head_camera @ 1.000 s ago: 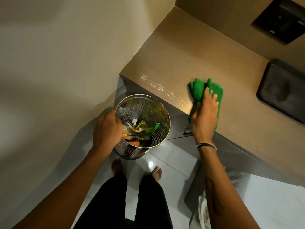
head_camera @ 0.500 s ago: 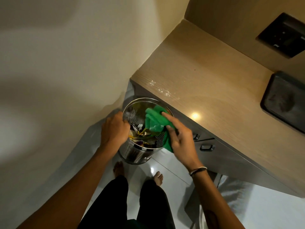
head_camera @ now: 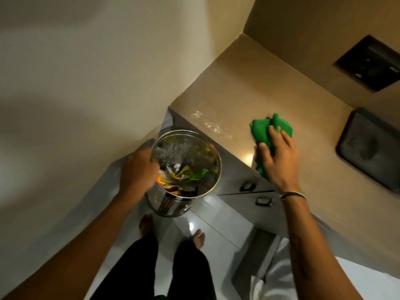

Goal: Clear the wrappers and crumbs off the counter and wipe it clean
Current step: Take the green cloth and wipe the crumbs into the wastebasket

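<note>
My right hand (head_camera: 279, 161) presses the green cloth (head_camera: 265, 127) onto the worktop (head_camera: 249, 89) edge, fingers spread flat; crumbs (head_camera: 207, 123) lie at its 10 o'clock; my left hand (head_camera: 138, 172) curls its fingers over the bin (head_camera: 186, 148) rim, wrappers (head_camera: 184, 174) inside; a dark tray (head_camera: 372, 148) sits at 3 o'clock.

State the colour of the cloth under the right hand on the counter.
The cloth is plain bright green, clearest in the head view.

Counter (head_camera: 249, 87) lies open beyond the cloth (head_camera: 263, 126); dark tray (head_camera: 372, 148) blocks right.
</note>
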